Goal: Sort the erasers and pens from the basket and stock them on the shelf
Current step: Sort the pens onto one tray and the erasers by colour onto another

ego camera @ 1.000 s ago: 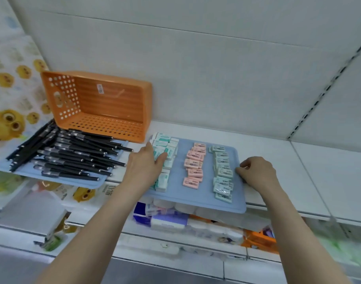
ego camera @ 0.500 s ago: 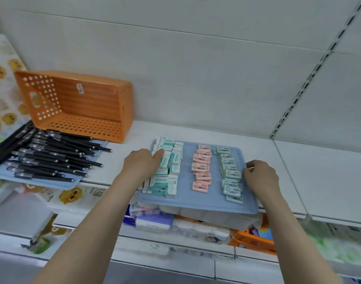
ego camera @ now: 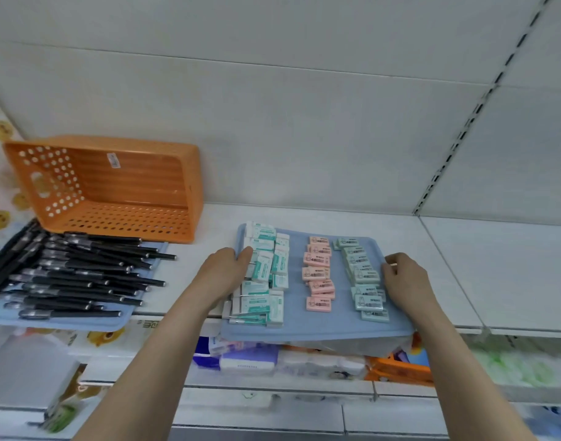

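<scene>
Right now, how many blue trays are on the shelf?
2. The left tray lies under the black pens; the right tray carries the erasers and overhangs the shelf edge. None seems hidden.

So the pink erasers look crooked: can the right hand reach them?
Probably yes: the right hand grips the tray, and only low green erasers lie between it and the pink erasers.

The left hand [ego camera: 223, 272] and right hand [ego camera: 403, 278] grip opposite edges of a blue tray [ego camera: 336, 324] of erasers [ego camera: 317, 275] overhanging the white shelf [ego camera: 463, 265], beside black pens [ego camera: 78, 272] and an orange basket [ego camera: 113, 186] on its side.
</scene>
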Available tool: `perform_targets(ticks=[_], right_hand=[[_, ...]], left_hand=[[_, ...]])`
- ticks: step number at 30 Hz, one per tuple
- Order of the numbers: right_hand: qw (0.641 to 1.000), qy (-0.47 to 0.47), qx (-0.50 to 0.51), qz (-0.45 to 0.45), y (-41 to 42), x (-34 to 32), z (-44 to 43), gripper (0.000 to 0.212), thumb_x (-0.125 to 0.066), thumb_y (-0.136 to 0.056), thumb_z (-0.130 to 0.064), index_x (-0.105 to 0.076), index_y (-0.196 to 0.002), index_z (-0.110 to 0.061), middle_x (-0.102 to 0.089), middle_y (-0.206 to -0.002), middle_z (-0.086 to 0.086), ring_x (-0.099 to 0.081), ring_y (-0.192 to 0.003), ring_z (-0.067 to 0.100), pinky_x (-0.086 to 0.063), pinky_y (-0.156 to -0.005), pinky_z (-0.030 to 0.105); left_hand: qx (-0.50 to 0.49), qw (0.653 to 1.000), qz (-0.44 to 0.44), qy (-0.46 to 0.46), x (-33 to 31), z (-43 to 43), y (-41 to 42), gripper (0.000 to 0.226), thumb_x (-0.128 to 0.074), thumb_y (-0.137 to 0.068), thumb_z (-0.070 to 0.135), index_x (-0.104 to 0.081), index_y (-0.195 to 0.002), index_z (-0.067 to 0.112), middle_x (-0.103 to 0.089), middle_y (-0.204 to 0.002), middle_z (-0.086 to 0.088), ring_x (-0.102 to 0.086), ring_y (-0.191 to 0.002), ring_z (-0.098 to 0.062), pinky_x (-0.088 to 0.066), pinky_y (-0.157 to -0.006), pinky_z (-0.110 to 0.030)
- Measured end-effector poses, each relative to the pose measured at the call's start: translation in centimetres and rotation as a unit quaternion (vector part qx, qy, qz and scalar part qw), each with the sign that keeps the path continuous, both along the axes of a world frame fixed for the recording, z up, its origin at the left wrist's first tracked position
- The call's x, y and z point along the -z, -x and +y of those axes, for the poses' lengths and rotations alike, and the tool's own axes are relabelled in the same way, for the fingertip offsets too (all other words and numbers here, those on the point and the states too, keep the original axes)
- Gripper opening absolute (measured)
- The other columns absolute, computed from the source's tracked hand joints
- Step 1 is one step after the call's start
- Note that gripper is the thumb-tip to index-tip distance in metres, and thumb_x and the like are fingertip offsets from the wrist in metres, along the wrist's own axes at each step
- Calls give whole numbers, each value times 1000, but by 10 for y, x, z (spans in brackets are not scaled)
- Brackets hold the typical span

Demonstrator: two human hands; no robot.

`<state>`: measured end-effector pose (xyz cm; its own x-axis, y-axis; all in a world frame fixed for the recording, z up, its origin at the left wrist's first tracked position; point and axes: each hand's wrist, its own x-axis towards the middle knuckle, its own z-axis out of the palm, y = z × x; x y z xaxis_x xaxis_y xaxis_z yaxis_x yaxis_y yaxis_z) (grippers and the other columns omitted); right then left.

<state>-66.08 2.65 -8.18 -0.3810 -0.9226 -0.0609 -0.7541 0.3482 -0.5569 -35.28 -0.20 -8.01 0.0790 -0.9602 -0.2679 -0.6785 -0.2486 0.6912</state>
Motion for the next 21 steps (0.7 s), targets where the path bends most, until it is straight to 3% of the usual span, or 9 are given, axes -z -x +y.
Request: perform_targets(ticks=[4,9,12,15,18,21], right_hand=[[1000,-2,15,-15,-1,1,1,31,-44,-100,-18,-55,-125,-3,-61,-124,17,-57,-110,31,-38,-81,29],[1000,-8,27,-8,-3,0,0,31,-44,-101,-18,-56,-126,-3,-60,-127,17,-56,-114,32,-38,-84,30],[1000,0,30,-9,-2,-1,-1,32,-44,-100,-18,-57,-125,-3,-60,-127,17,-56,-113,32,-39,-84,31],[999,13,38,-14,-1,-1,1,31,-45,-100,-18,-57,-125,-3,-62,-125,16,-57,-110,31,-38,-82,30],[998,35,51,-27,0,-2,7,31,-45,-100,-20,-57,-124,-5,-63,-121,15,-59,-106,30,-38,-79,29],[994,64,79,-48,2,-3,19,31,-44,-101,-21,-56,-126,-7,-65,-118,13,-59,-100,27,-39,-77,30]], left_hand=[[14,1000,26,6,-1,-8,-4,45,-33,-100,47,-55,-89,10,-61,-93,-9,-52,-78,-20,-39,-65,-30],[23,997,68,-14,-3,-22,-6,48,-33,-99,49,-57,-106,9,-63,-104,-9,-61,-91,-22,-54,-79,-36],[19,994,105,-31,0,-30,-8,49,-38,-95,53,-57,-110,9,-66,-103,-8,-67,-88,-24,-59,-78,-45],[31,995,89,-25,2,-35,-7,55,-40,-96,53,-57,-115,4,-66,-104,-10,-66,-87,-22,-56,-69,-34],[42,994,102,0,0,-40,-3,53,-40,-97,51,-59,-111,3,-67,-102,-11,-65,-82,-20,-48,-60,-29],[56,985,163,10,-1,-44,6,43,-42,-98,48,-62,-101,10,-71,-95,-8,-69,-84,-22,-57,-73,-41]])
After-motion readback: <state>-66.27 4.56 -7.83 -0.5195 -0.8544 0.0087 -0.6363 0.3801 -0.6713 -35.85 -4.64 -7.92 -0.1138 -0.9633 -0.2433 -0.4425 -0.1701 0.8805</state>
